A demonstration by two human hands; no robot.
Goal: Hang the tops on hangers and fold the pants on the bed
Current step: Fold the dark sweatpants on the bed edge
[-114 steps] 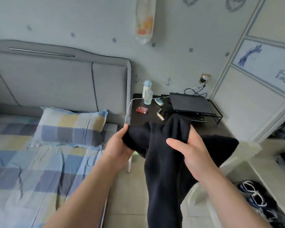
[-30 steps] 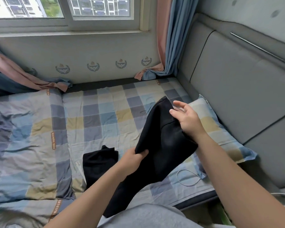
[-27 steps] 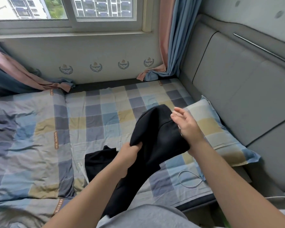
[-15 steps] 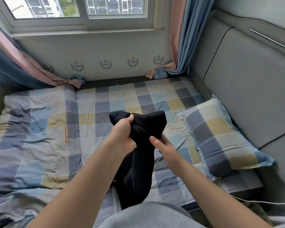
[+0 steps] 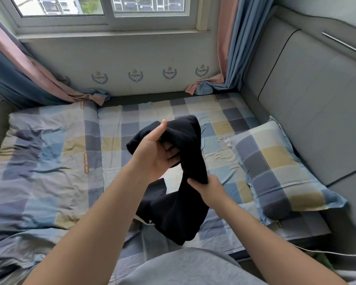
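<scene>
Pants, black and bunched, hang in mid-air at the centre of the frame, above the bed with its checked sheet. The left hand holds the upper end, its grip closed with the thumb pressed on top of the cloth and the fingers curled into the folds underneath. The right hand, lower and to the right, has its grip pinched shut around the narrow middle of the garment, where the cloth twists. Below that hand the fabric widens and sags to the sheet near the bottom centre of the frame (whether a second dark garment lies under it there, I cannot tell). A checked pillow lies at the right of the frame, against the grey padded headboard. Across the top runs a window, with pink and blue curtains reaching the mattress at the upper left and upper right. A white cable trails along the lower right edge of the bed.
</scene>
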